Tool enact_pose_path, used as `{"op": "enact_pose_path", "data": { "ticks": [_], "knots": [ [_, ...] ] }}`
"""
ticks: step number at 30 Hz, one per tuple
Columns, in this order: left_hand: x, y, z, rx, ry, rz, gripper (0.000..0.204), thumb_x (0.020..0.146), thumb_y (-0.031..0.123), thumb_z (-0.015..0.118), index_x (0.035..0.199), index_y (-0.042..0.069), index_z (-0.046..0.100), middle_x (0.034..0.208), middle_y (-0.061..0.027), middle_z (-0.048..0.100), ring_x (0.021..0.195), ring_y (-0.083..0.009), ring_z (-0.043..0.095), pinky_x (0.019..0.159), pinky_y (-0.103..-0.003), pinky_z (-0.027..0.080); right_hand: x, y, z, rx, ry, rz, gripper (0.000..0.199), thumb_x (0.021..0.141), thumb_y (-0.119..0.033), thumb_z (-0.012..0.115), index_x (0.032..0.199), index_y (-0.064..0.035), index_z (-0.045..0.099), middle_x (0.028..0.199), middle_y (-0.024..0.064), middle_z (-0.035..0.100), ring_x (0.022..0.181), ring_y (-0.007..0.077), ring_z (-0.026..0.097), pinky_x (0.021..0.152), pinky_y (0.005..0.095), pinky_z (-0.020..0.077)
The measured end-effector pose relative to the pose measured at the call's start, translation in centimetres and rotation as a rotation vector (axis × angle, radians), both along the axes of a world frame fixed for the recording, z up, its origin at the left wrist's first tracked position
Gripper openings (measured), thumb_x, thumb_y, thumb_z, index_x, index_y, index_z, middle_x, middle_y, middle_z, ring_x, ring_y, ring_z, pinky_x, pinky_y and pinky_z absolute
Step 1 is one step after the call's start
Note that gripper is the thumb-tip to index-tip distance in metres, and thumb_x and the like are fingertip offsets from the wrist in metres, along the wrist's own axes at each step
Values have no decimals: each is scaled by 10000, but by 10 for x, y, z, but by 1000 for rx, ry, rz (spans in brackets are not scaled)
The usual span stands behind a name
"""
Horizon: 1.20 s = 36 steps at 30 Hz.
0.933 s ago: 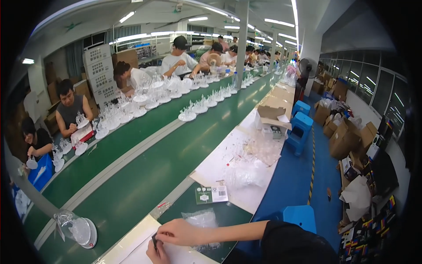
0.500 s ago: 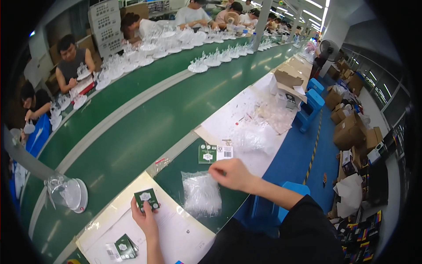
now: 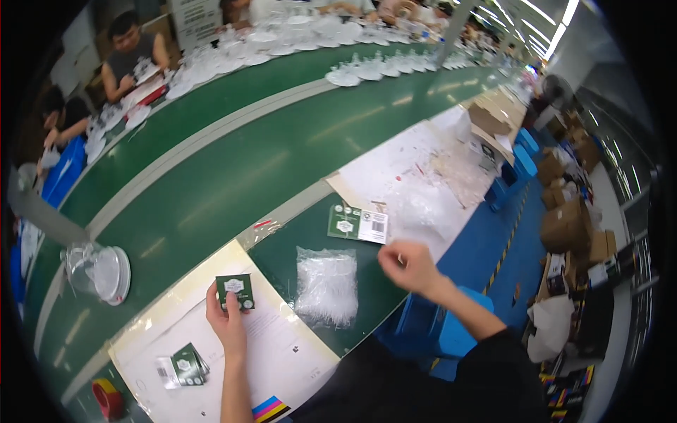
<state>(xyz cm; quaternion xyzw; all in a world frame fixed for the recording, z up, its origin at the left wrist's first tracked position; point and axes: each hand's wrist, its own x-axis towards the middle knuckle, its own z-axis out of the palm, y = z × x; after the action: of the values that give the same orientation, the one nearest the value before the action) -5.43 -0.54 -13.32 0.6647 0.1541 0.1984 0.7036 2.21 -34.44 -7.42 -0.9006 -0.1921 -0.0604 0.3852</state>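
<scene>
Pinching a small square dark-green card with a white emblem (image 3: pixel 240 283) between thumb and fingers, the left hand (image 3: pixel 227 321) is over the large white paper sheet (image 3: pixel 282 356) at near left. The right hand (image 3: pixel 415 266) is curled, just right of a flat green-and-white card (image 3: pixel 357 223); whether it grips anything, I cannot tell. Between the hands lies a clear plastic bag of thin white strands (image 3: pixel 326 287).

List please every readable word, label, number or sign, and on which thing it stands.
None reads clearly.
Green card in left hand: too small.
Green cards on white sheet: too small.
Farther green-and-white card: too small.
White sheet: too faint.
White boxes behind: blurred.
</scene>
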Motion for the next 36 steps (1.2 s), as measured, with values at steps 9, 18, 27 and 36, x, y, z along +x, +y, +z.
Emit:
{"op": "enact_pose_path", "data": {
  "ticks": [9,18,27,36],
  "knots": [
    [1,2,-8,-2,16,-14,334,931,101,539,1241,-5,477,869,-54,639,656,-61,577,512,-191,464,-27,66,-8,-208,-93,274,137,742,-161,713,845,-103,642,809,34,597,669,217,627,551,302,498],
    [0,0,-3,-14,-3,-50,299,934,94,522,1219,9,493,879,-46,646,659,-49,581,523,-181,465,-21,90,-7,-99,-148,423,157,749,-126,718,891,-90,659,808,30,592,623,214,600,525,293,480],
    [2,2,-4,-61,-2,-32,296,942,118,521,1215,6,496,883,-45,641,666,-49,579,514,-182,462,24,156,-19,-566,-331,676,60,720,-106,655,753,-82,611,754,50,555,805,235,582,686,368,480],
    [1,6,-4,-44,4,-40,313,942,133,523,1224,1,494,862,-45,634,659,-55,574,508,-189,462,38,173,-15,-926,-464,981,50,702,-83,620,733,-45,613,781,85,596,779,239,608,608,337,501]
  ]
}}
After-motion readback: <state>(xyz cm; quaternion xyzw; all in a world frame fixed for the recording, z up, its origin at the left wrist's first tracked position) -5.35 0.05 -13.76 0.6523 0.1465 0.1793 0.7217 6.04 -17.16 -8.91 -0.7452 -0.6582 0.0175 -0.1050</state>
